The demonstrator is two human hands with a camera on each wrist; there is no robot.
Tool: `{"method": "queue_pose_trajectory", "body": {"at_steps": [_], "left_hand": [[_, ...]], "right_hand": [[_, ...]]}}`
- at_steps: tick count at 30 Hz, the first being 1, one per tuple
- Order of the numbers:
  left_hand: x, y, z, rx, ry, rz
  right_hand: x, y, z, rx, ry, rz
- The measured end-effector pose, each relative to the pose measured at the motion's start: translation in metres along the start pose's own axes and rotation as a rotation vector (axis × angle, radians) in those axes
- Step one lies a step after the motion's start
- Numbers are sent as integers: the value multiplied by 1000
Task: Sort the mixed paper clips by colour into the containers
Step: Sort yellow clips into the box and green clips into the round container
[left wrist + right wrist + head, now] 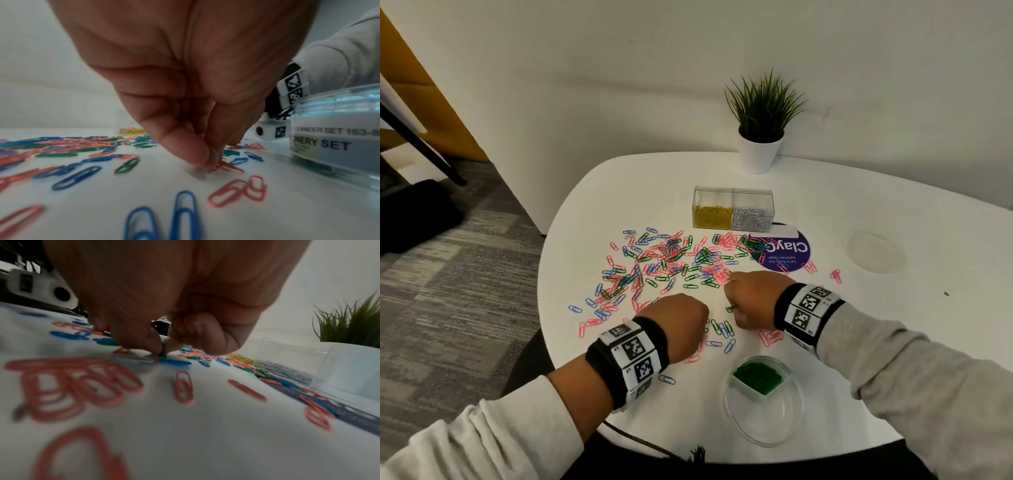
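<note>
The left hand (185, 84) has its grip together, fingertips (205, 160) pinching the end of a red clip (230, 167) that lies on the bench (859, 342). The right hand (164, 293) pinches a green clip (163, 350) between thumb and forefinger, lifting it on edge just above a blue clip (174, 362).

The mixed paper clips (664, 263), red, blue and green, spread across the bench ahead of both hands. Near the person stands a round clear tub (763, 401) with one section already full of green; farther back, a clear box (732, 209) holds yellow and silver clips in separate halves.

This looks like the picking stage, with most clips unsorted. The next move likely calls for carrying the green clip to the tub's green section without dropping it.

The bench is white and rounded, carrying a potted plant (762, 123) and a purple sticker (787, 253); beyond lie grey carpet (455, 274) and a white wall (619, 68).
</note>
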State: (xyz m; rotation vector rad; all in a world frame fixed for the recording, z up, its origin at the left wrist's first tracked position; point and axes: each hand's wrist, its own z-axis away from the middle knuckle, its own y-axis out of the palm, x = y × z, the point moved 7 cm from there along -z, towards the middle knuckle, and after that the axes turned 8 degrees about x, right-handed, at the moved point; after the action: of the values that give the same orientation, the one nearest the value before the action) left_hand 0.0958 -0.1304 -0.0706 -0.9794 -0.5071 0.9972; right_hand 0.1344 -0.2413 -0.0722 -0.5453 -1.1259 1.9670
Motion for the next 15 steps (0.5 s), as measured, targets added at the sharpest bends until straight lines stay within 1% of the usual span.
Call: {"method": "queue_pose_trajectory", "body": {"at_steps": [2, 5, 8, 12, 13, 15], "left_hand": [[-2, 2, 0, 18, -29, 11], [6, 5, -3, 82, -74, 119], [13, 6, -7, 139, -91, 228], [13, 4, -6, 159, -86, 222], [12, 4, -5, 154, -83, 216], [11, 2, -5, 142, -72, 193]], "right_hand": [[-2, -1, -2, 44, 47, -49], [-3, -1, -4, 97, 78, -65], [-2, -1, -5, 90, 84, -46], [3, -1, 2, 87, 91, -29], [3, -2, 6, 90, 100, -47], [3, -11, 20, 50, 85, -139]]}}
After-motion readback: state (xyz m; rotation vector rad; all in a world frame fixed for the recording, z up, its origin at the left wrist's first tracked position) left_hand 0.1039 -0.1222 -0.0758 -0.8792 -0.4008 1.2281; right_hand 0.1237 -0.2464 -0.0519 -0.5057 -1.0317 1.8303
